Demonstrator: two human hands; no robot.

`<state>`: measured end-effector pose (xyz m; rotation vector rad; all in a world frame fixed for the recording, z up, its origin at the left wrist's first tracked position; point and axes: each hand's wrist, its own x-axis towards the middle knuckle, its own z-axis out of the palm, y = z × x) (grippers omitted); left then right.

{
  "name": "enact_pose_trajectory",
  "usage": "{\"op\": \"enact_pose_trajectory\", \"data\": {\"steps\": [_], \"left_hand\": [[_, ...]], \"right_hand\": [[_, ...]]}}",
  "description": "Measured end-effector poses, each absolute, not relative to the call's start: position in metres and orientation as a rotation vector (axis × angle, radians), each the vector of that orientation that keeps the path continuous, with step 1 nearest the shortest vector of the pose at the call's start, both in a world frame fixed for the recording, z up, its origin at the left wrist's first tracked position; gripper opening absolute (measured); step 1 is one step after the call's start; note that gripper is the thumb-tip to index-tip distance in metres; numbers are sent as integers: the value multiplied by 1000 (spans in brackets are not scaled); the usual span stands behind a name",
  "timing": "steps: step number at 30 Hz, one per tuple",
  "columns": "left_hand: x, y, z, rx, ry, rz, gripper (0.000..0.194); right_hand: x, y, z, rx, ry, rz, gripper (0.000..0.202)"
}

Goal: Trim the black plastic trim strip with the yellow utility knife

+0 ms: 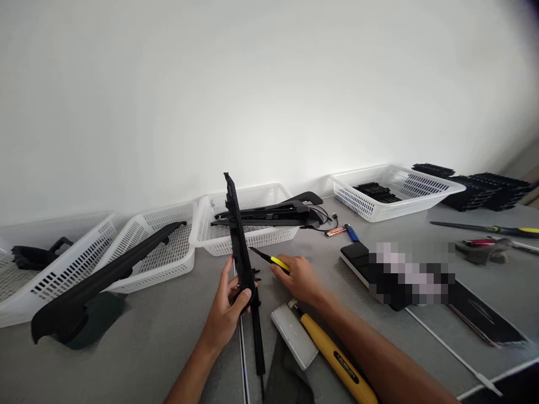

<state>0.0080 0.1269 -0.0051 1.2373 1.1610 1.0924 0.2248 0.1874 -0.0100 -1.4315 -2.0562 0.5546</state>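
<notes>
My left hand [229, 306] is wrapped round the lower part of a long black plastic trim piece [240, 244], with the thumb on its near end. The piece is raised and tilted, its ribbed side showing. My right hand [300, 279] grips a small file [280, 262] by its yellow-and-black handle. The file's dark, pointed blade is directed left, its tip close to the trim piece; whether they touch I cannot tell. Under the left hand lies a narrow black strip [258, 342]. Beside my right forearm are a yellow-handled tool [337, 356] and a whitish block [293, 335].
A white basket [248, 245] behind my hands holds more black trim pieces [273, 213]. Other white baskets [158, 269] stand left and right [379, 210]. A long trim piece [113, 269] leans on the left one. A larger file [484, 228] and black stacked parts [488, 191] lie right.
</notes>
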Motion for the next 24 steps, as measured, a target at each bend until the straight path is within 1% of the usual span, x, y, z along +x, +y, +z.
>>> {"op": "enact_pose_trajectory", "data": {"steps": [9, 14, 17, 20, 24], "left_hand": [[5, 129, -10, 1099, 1149, 1109, 95], [3, 130, -8, 1101, 1165, 1108, 96], [3, 131, -7, 1124, 1181, 1096, 100], [4, 131, -9, 1168, 1185, 1054, 100], [4, 132, -14, 1173, 1153, 1017, 100]], "right_hand": [[218, 180, -11, -1284, -2145, 602, 34], [221, 180, -10, -1288, -2127, 604, 35], [222, 183, -11, -1335, -2040, 603, 40], [222, 184, -13, -1374, -1965, 607, 43], [221, 181, -13, -1249, -2096, 636, 39]]}}
